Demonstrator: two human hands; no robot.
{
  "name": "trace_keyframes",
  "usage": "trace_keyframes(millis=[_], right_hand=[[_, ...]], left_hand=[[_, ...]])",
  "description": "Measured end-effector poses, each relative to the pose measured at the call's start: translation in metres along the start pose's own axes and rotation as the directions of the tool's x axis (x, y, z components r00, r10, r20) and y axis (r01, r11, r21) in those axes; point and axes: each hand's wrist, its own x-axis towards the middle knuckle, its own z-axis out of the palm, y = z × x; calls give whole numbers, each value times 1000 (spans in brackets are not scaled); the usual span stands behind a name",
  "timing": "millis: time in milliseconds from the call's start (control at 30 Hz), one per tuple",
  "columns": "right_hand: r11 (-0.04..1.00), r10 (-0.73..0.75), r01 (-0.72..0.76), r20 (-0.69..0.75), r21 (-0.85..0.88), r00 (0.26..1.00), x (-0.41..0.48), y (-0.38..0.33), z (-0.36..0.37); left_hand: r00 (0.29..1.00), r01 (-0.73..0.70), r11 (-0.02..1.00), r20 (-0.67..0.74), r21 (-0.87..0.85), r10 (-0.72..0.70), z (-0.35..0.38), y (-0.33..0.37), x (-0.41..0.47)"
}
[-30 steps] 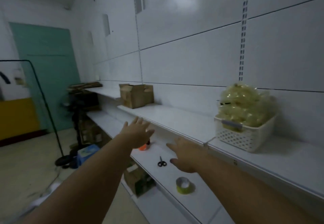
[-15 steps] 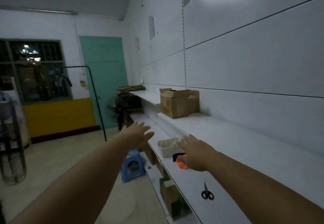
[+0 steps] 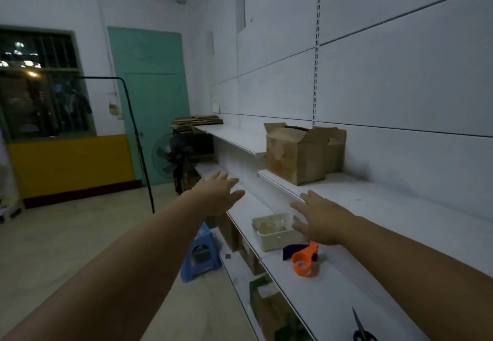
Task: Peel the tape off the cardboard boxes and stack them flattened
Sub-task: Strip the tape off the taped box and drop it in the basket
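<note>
An open cardboard box [image 3: 298, 153] stands on the upper white shelf [image 3: 373, 201], far right, with flattened cardboard [image 3: 197, 120] stacked beyond. On the lower shelf [image 3: 328, 287] sit a white tub [image 3: 272, 231], orange tape dispenser [image 3: 304, 260] and scissors [image 3: 360, 327]. The left hand [image 3: 213, 196] and right hand [image 3: 320, 218] reach forward, fingers spread, holding nothing.

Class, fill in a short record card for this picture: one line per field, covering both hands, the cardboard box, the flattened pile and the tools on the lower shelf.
left hand: open, empty, reaching forward
right hand: open, empty, above the lower shelf
cardboard box: upright on the upper shelf, top flaps open, untouched
flattened cardboard: piled at the shelf's far end
orange tape dispenser: on the lower shelf
scissors: nearest the camera
white tray: beside the right hand
</note>
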Motion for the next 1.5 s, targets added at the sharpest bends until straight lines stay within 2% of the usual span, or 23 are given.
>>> trace_keyframes(millis=[100, 233, 367, 467, 567, 633, 733, 800, 867, 933, 1000, 1167, 1267, 1333, 1400, 1500], right_hand=[[995, 95, -94, -40, 43, 995, 35, 6, 5], [988, 156, -156, -1, 16, 988, 64, 21, 20], [970, 241, -236, -118, 56, 963, 100, 48, 23], [893, 409, -355, -169, 277, 897, 131, 60, 30], [718, 575, -405, -155, 567, 803, 167, 75, 40], [633, 627, -400, -136, 663, 767, 188, 83, 49], [536, 636, -301, -143, 789, 758, 206, 90, 66], [479, 617, -202, -164, 854, 770, 208, 92, 72], [447, 611, -145, -183, 883, 771, 206, 94, 73], [445, 617, -108, -217, 889, 756, 203, 97, 72], [428, 631, -52, -257, 902, 732, 202, 98, 68], [388, 698, -90, -228, 917, 679, 201, 94, 62], [342, 792, -92, -234, 935, 564, 189, 91, 50], [342, 853, -96, -266, 935, 450, 176, 87, 39], [314, 898, -88, -265, 945, 352, 159, 85, 26], [226, 945, -116, -189, 967, 266, 131, 81, 0]], left_hand=[[998, -54, 997, -17, -50, 53, 8, -18, 48], [993, -113, 976, 12, -186, 117, 30, -22, 102], [986, -163, 960, -12, -226, 165, 48, -24, 156], [987, -154, 955, 11, -255, 162, 59, -25, 191], [993, -102, 936, 16, -336, 114, 72, -24, 226], [996, -82, 909, 6, -408, 93, 83, -20, 247], [999, -15, 828, 27, -561, 37, 98, -14, 285], [996, 32, 737, 84, -675, 34, 105, -11, 309], [991, 21, 592, 94, -805, 92, 112, -11, 330], [978, -57, 447, 40, -893, 205, 117, -13, 348], [963, -123, 374, -20, -919, 269, 123, -15, 362], [954, -237, 369, -142, -899, 266, 136, -19, 371], [896, -349, 296, -225, -889, 382, 138, -20, 356], [827, -495, 222, -377, -840, 417, 138, -20, 342], [754, -615, 152, -520, -774, 402, 133, -17, 330], [645, -732, 27, -680, -680, 350, 119, -2, 317]])
